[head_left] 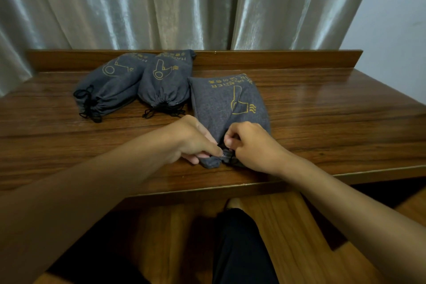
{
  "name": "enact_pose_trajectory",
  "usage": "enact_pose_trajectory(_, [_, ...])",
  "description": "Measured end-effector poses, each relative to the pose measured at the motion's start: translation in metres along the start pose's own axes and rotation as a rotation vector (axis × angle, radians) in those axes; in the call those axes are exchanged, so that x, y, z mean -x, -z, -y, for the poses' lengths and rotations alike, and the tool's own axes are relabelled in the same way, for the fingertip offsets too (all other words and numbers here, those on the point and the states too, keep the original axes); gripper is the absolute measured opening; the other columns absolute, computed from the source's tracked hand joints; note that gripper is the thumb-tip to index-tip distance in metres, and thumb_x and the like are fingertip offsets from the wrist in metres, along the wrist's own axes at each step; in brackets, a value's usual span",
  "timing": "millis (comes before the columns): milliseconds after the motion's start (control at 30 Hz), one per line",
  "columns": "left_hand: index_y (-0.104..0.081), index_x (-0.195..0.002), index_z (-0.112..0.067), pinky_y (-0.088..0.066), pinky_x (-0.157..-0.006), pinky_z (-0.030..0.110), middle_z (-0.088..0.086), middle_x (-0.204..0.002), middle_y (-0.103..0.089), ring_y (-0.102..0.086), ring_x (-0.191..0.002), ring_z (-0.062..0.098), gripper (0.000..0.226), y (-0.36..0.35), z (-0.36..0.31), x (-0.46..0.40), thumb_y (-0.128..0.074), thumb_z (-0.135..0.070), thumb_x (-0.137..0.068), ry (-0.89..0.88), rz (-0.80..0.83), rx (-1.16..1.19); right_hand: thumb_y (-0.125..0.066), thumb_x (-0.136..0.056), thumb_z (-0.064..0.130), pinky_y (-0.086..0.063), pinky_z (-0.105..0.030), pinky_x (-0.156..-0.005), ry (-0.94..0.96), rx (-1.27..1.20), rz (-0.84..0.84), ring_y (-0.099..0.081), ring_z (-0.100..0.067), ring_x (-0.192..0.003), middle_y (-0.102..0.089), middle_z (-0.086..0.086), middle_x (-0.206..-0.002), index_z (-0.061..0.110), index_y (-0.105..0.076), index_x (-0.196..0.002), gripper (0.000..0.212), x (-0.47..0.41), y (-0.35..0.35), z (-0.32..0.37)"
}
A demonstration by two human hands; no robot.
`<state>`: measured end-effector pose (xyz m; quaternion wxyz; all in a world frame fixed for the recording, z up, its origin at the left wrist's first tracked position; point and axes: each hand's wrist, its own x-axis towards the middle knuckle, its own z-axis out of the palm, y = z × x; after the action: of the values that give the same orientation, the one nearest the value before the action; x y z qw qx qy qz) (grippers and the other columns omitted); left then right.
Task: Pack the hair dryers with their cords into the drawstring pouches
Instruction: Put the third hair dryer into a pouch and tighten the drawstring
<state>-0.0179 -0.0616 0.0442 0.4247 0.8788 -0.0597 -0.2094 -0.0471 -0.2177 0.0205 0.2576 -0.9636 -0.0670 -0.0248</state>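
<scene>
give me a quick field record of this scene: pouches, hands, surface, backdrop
pouches: three grey drawstring pouches with yellow hair dryer prints
near pouch: lies on the table, mouth gathered toward the person
left pouch: cinched, black cord tied
middle pouch: cinched, black cord tied, touching the left pouch
left hand: pinches the gathered mouth of the near pouch
right hand: fingers curled on the cord at the same mouth
surface: wooden table with a raised back edge
backdrop: pale curtain
hair dryers: none in view
</scene>
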Motion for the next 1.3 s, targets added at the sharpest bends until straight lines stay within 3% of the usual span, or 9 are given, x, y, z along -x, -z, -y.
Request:
enact_pose_trajectory(100, [-0.074,-0.087,-0.008,-0.051,-0.048,0.014,-0.004,-0.055,-0.064,-0.06,-0.047,-0.002,0.019,0.006,0.006,0.003,-0.084,-0.016,-0.074,-0.026,0.049,0.055,-0.054,-0.09,0.008,-0.037,-0.025,-0.071,-0.012,-0.044,0.002,-0.061,-0.018,-0.083,-0.059,0.011,-0.073,0.025,-0.056,-0.069,0.027,0.001,0.0,-0.002])
enact_pose_trajectory(233, [-0.075,-0.091,-0.011,-0.051,-0.051,0.011,0.003,-0.074,-0.07,-0.063,-0.055,-0.003,0.018,0.009,0.014,0.005,-0.082,-0.019,-0.076,-0.084,0.078,0.066,-0.057,-0.091,0.009,-0.037,-0.025,-0.072,-0.003,-0.07,-0.018,-0.06,-0.016,-0.083,-0.06,0.011,-0.075,0.024,-0.058,-0.073,0.023,0.004,-0.001,-0.002])
enact_pose_trajectory(500, [-0.077,-0.09,-0.016,-0.055,-0.057,0.015,-0.001,-0.071,-0.071,-0.065,-0.061,-0.002,0.007,0.012,0.021,0.005,-0.076,-0.018,-0.083,-0.171,0.098,0.075,-0.058,-0.092,0.009,-0.038,-0.026,-0.074,0.008,-0.07,-0.043,-0.063,-0.019,-0.088,-0.061,0.008,-0.077,0.021,-0.063,-0.082,0.016,0.007,-0.003,-0.001])
enact_pose_trajectory(667, [-0.077,-0.089,-0.006,-0.057,-0.056,0.022,0.008,-0.069,-0.069,-0.061,-0.056,0.005,0.011,0.007,0.012,0.005,-0.078,-0.013,-0.08,-0.206,0.055,-0.061,-0.058,-0.092,0.011,-0.038,-0.026,-0.075,0.014,-0.079,-0.041,-0.062,-0.021,-0.092,-0.062,0.004,-0.083,0.022,-0.062,-0.083,0.016,0.007,-0.003,0.001])
enact_pose_trajectory(800, [-0.075,-0.078,-0.007,-0.057,-0.063,0.039,0.019,-0.08,-0.074,-0.062,-0.065,0.026,0.013,0.002,-0.004,0.005,-0.082,-0.018,-0.075,-0.208,0.039,-0.247,-0.059,-0.092,0.01,-0.041,-0.028,-0.075,0.046,-0.072,-0.044,-0.063,-0.022,-0.093,-0.064,0.004,-0.083,0.023,-0.061,-0.082,0.017,0.006,-0.001,0.005])
enact_pose_trajectory(967, [-0.078,-0.079,-0.01,-0.043,-0.06,0.026,0.016,-0.082,-0.075,-0.057,-0.063,0.02,0.017,0.0,-0.017,0.002,-0.081,-0.026,-0.073,-0.116,0.038,-0.374,-0.059,-0.088,0.008,-0.047,-0.036,-0.077,0.115,0.119,-0.106,-0.062,-0.028,-0.097,-0.066,-0.001,-0.094,0.024,-0.056,-0.084,0.017,0.013,0.002,0.006])
enact_pose_trajectory(1133, [-0.076,-0.094,0.0,-0.056,-0.073,0.029,0.006,-0.063,-0.065,-0.058,-0.061,0.017,0.02,-0.001,-0.022,-0.003,-0.077,-0.014,-0.079,-0.022,0.078,-0.334,-0.054,-0.083,0.006,-0.025,-0.026,-0.068,0.276,0.456,-0.158,-0.052,-0.023,-0.102,-0.054,0.0,-0.101,0.019,-0.051,-0.095,0.018,0.026,-0.002,0.003])
enact_pose_trajectory(1200, [-0.072,-0.097,0.004,-0.057,-0.066,0.025,0.007,-0.06,-0.063,-0.058,-0.054,0.014,0.02,-0.001,-0.025,-0.007,-0.076,-0.007,-0.08,0.009,0.11,-0.316,-0.054,-0.082,0.005,-0.025,-0.026,-0.068,0.297,0.524,-0.182,-0.053,-0.024,-0.103,-0.056,-0.003,-0.104,0.016,-0.054,-0.101,0.022,0.028,-0.003,0.004])
enact_pose_trajectory(1300, [-0.068,-0.083,-0.001,-0.056,-0.052,0.021,0.011,-0.063,-0.065,-0.061,-0.047,0.007,0.009,0.005,-0.027,-0.008,-0.076,-0.004,-0.081,0.004,0.204,-0.317,-0.056,-0.082,0.006,-0.031,-0.028,-0.069,0.279,0.495,-0.183,-0.053,-0.025,-0.103,-0.057,-0.004,-0.104,0.015,-0.055,-0.102,0.022,0.024,-0.002,0.007])
